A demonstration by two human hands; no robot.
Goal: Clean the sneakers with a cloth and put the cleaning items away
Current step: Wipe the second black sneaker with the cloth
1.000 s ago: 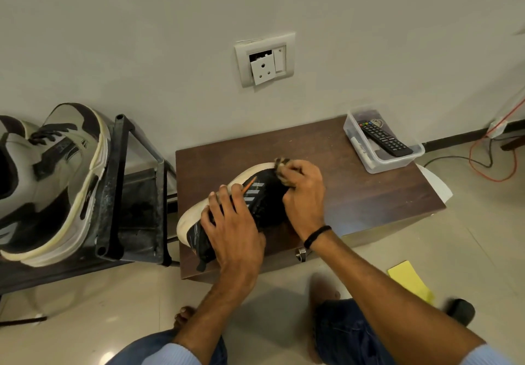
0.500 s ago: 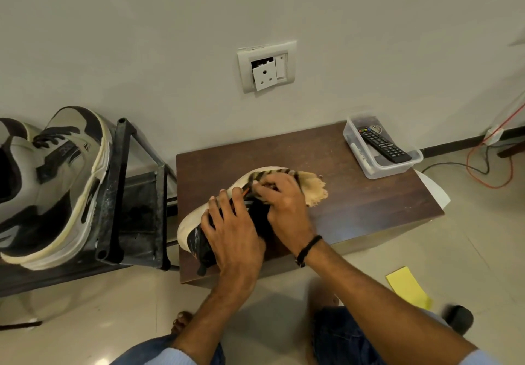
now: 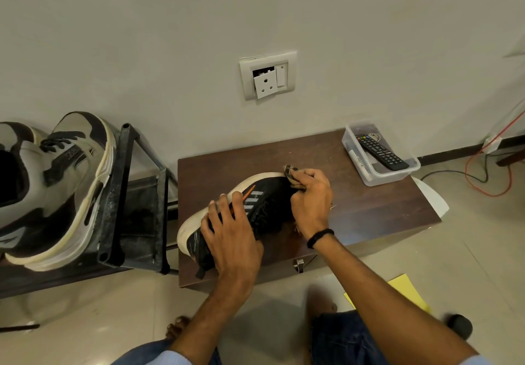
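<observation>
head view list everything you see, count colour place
black sneaker: 1, black with white sole, on the table
cloth: 1, tan striped, at the sneaker's toe
table: 1, dark brown, by wall
clear box: 1, clear, table's far right corner
remote: 1, black, in the box
grey sneakers: 2, grey-black, on rack
rack: 1, black, left of table
socket: 1, white, on wall
yellow sheet: 1, yellow, floor right
cables: 2, orange and black, floor right
left hand: 1, presses on black sneaker
right hand: 1, grips cloth
</observation>
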